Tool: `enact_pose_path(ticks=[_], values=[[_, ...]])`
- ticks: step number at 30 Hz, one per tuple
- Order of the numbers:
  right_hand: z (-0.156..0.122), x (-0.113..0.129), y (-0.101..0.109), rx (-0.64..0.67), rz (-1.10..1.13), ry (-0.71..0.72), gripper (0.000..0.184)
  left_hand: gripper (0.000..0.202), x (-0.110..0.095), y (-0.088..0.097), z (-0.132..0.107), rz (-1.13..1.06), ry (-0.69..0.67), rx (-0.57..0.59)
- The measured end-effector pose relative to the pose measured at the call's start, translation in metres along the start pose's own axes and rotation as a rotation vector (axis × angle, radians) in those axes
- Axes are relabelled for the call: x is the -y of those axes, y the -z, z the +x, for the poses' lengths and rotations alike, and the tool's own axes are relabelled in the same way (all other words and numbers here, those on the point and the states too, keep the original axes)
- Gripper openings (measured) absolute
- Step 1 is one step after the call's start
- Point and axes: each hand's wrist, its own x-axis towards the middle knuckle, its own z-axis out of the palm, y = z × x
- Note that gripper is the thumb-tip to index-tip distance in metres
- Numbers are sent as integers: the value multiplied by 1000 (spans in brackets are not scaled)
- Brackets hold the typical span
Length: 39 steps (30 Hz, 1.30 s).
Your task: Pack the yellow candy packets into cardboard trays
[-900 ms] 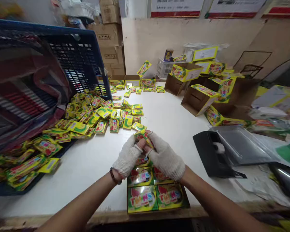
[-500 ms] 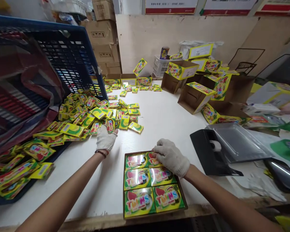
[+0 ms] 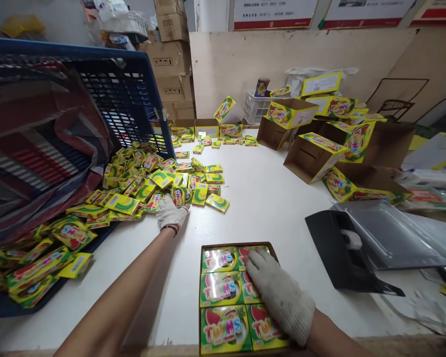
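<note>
Both my hands wear white knit gloves. My right hand (image 3: 278,295) lies flat, fingers stretched out, on the small yellow-green packs in a shallow brown tray (image 3: 205,246) near the table's front edge. My left hand (image 3: 171,210) reaches forward to the near edge of a heap of loose yellow-green packs (image 3: 148,178) on the white table (image 3: 260,198). Its fingers curl down over a pack at the heap's edge; whether it grips one is hidden.
A tipped blue plastic crate (image 3: 107,94) spills packs at the left. Open brown cartons (image 3: 312,153) with yellow lids stand at the back right. A black tape dispenser (image 3: 338,253) and grey plastic sheets (image 3: 394,233) lie to the right of the tray.
Both hands held one pack together above the tray. The right hand then pressed it into the tray and now lies flat there; the left hand reached out to the heap.
</note>
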Motion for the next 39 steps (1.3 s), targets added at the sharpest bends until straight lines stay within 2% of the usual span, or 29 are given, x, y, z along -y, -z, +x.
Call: enact_pose_path(ticks=[4, 5, 7, 9, 11, 12, 14, 16, 17, 18, 20, 22, 24, 26, 28, 31, 33, 36, 38, 39], values=[[5, -8, 10, 105, 221, -79, 27, 50, -4, 3, 0, -40, -8, 26], [7, -10, 14, 80, 302, -118, 27, 46, -6, 5, -4, -61, -21, 32], [13, -14, 22, -72, 489, -224, 29, 45, -11, 14, -20, -110, -80, 50], [21, -14, 30, -269, 706, -323, 41, 49, -15, 30, -48, -220, -270, 96], [33, -8, 42, -365, 922, -370, 61, 53, -16, 54, -85, -377, -591, 146], [38, -3, 48, -336, 1002, -367, 65, 54, -15, 66, -104, -443, -764, 173], [43, 10, 60, -149, 1054, -321, 54, 55, -9, 85, -135, -509, -1030, 287], [39, 24, 62, 72, 969, -268, 33, 57, 1, 92, -146, -523, -1128, 401], [33, 31, 59, 132, 910, -259, 28, 56, 7, 91, -142, -514, -1102, 415], [25, 37, 52, 132, 859, -252, 26, 53, 12, 87, -131, -482, -1025, 382], [7, 46, 32, 13, 771, -208, 25, 43, 22, 75, -96, -317, -738, 220], [-10, 52, 9, -126, 648, -89, 22, 36, 29, 63, -54, -63, -390, 76], [-21, 55, -7, -188, 503, 13, 19, 36, 34, 56, -20, 76, -174, -1], [-26, 56, -13, -180, 406, 40, 17, 35, 39, 54, 2, 108, -96, -19], [-24, 55, -10, -146, 396, 24, 12, 33, 44, 54, 10, 107, -66, -7], [-14, 47, 4, -156, 520, -12, 9, 38, 46, 58, -2, 39, -71, 46], [0, 39, 15, -238, 651, -100, 22, 49, 42, 63, -29, -84, -159, 102], [28, 28, 23, -312, 874, -284, 44, 56, 30, 75, -89, -413, -516, 196], [43, 25, 24, -242, 945, -307, 49, 45, 23, 84, -128, -545, -803, 286], [48, 25, 23, -179, 935, -285, 46, 43, 21, 86, -143, -564, -920, 342]])
